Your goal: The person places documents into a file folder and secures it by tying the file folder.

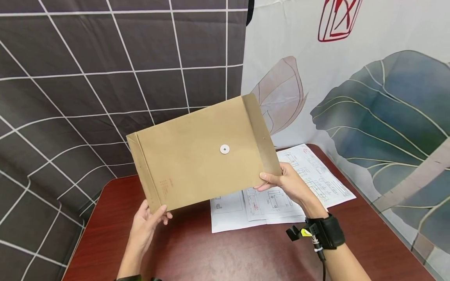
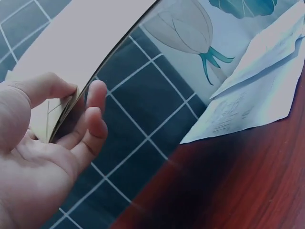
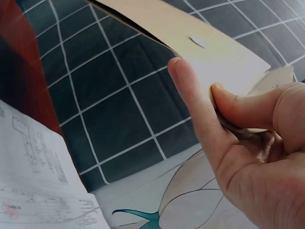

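A brown kraft paper envelope [image 1: 197, 152] is held up, tilted, above the table, its right end higher than its left. A white round button [image 1: 224, 149] sits on its face, and small red print marks the lower left. My left hand [image 1: 145, 224] pinches the lower left corner, thumb in front and fingers behind. At the lower right corner my right hand [image 1: 286, 183] grips the edge by the flap [image 1: 261, 134], which stands folded out. In the right wrist view the thumb [image 3: 238, 107] presses on the envelope's face.
Sheets of paper with printed line drawings [image 1: 281, 207] lie on the reddish-brown table [image 1: 218, 253] behind and below the envelope. A dark gridded cloth [image 1: 151, 47] hangs at the back left, and a white cloth with painted leaves [image 1: 379, 101] hangs at the right.
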A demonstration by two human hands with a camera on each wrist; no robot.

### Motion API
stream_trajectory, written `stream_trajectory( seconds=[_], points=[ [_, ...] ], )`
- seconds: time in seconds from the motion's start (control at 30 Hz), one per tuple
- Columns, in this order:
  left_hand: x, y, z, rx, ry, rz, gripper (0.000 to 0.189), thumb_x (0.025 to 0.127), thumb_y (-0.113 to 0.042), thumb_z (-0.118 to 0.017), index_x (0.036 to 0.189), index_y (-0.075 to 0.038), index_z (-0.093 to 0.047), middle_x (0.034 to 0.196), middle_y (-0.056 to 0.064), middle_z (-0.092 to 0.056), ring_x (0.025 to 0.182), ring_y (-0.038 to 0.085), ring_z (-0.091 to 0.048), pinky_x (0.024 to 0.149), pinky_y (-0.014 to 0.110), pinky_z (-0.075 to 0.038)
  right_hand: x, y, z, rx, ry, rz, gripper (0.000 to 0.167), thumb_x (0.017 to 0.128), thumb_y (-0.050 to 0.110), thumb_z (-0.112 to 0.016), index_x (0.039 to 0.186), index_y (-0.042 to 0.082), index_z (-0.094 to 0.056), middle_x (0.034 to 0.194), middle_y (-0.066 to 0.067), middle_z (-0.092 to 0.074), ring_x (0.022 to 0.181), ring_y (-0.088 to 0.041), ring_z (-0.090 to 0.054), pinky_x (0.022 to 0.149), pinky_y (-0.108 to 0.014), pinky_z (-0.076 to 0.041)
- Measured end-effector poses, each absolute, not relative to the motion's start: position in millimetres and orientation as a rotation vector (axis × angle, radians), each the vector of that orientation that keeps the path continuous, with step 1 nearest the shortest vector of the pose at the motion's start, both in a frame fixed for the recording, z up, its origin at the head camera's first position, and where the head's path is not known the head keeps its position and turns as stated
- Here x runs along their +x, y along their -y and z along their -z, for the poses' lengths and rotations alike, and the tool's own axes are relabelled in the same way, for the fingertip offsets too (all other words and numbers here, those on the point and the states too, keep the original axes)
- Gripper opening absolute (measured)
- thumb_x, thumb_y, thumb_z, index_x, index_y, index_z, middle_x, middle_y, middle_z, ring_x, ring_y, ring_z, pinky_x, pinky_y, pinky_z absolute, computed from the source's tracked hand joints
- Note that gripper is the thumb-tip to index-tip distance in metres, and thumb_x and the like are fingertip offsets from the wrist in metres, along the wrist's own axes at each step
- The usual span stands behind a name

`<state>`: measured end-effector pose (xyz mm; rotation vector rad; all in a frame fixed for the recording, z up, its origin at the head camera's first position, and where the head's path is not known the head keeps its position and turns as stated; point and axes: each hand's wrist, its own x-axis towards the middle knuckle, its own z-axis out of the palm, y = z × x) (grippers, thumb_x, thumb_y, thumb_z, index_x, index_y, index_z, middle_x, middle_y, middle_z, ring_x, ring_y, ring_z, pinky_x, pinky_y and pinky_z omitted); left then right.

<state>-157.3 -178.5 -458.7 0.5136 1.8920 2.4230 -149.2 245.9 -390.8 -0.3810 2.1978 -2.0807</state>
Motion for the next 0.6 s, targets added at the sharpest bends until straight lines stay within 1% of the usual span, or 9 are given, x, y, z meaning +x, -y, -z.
stream_trajectory(
  seconds=[0.1,0.27,0.4,0.47,0.5,0.6],
  points=[
    [-157,180,454,0.555,-1.896,-2.476,0.031,0.094,0.011,-0.048,0.123,0.002,-0.041,0.086,0.009,-0.064,0.067,0.019,-0.062,0.055,0.025,-0.047,-149,-247,393,-0.407,-2.167,2.041,0.033,0.094,0.013,-0.061,0.119,-0.008,-0.057,0.094,-0.022,-0.071,0.085,-0.037,-0.070,0.091,-0.037,-0.050],
    [-156,188,448,0.602,-1.911,-2.515,0.030,0.093,0.014,-0.047,0.119,-0.001,-0.042,0.089,0.006,-0.063,0.066,0.017,-0.059,0.057,0.024,-0.047,-147,-252,393,-0.459,-2.132,1.975,0.040,0.093,0.014,-0.062,0.128,-0.003,-0.055,0.107,-0.020,-0.070,0.093,-0.037,-0.069,0.090,-0.044,-0.050],
    [-156,199,446,0.588,-1.951,-2.496,0.031,0.093,0.014,-0.047,0.120,-0.001,-0.042,0.089,0.005,-0.062,0.067,0.016,-0.059,0.058,0.024,-0.048,-146,-251,391,-0.475,-2.173,1.941,0.043,0.096,0.018,-0.059,0.135,0.001,-0.051,0.113,-0.016,-0.068,0.099,-0.033,-0.067,0.089,-0.042,-0.051],
    [-156,205,447,0.585,-1.965,-2.469,0.032,0.093,0.014,-0.047,0.121,0.000,-0.041,0.088,0.004,-0.062,0.068,0.015,-0.059,0.059,0.024,-0.049,-147,-250,389,-0.467,-2.220,1.926,0.042,0.097,0.020,-0.058,0.135,0.003,-0.052,0.113,-0.014,-0.069,0.101,-0.030,-0.067,0.086,-0.040,-0.052],
    [-157,207,447,0.585,-1.970,-2.452,0.032,0.093,0.013,-0.047,0.122,0.000,-0.041,0.088,0.004,-0.062,0.069,0.015,-0.059,0.060,0.024,-0.049,-148,-248,387,-0.459,-2.247,1.918,0.041,0.096,0.021,-0.058,0.133,0.004,-0.054,0.110,-0.013,-0.070,0.099,-0.029,-0.068,0.085,-0.037,-0.052],
    [-156,213,448,0.580,-1.991,-2.398,0.034,0.094,0.012,-0.047,0.124,0.000,-0.040,0.089,0.003,-0.062,0.071,0.014,-0.059,0.061,0.024,-0.049,-149,-243,385,-0.430,-2.287,1.908,0.037,0.095,0.022,-0.061,0.127,0.004,-0.059,0.104,-0.012,-0.072,0.095,-0.029,-0.069,0.082,-0.036,-0.053]
  ],
)
